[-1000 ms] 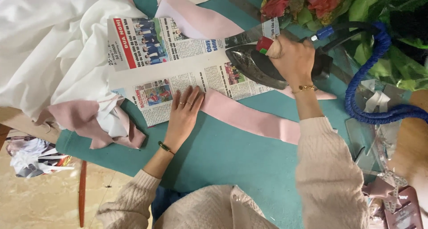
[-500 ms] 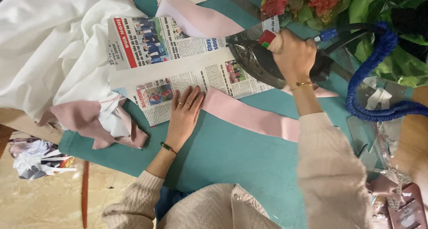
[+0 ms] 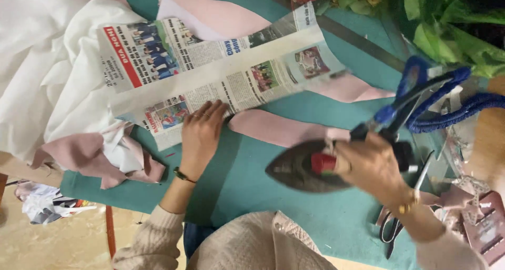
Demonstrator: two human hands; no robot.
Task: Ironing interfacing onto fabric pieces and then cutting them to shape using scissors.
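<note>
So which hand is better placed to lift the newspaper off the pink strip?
Left, probably. The left hand lies flat on the newspaper edge beside the pink strip; the right hand is occupied holding the iron.

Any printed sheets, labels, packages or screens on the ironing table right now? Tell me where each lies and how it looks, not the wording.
Newspaper sheet: flat on the teal table, upper centre, over a pink fabric strip; white, red title block, small colour photos; left hand presses its lower edge.
No packages or screens visible.
</note>
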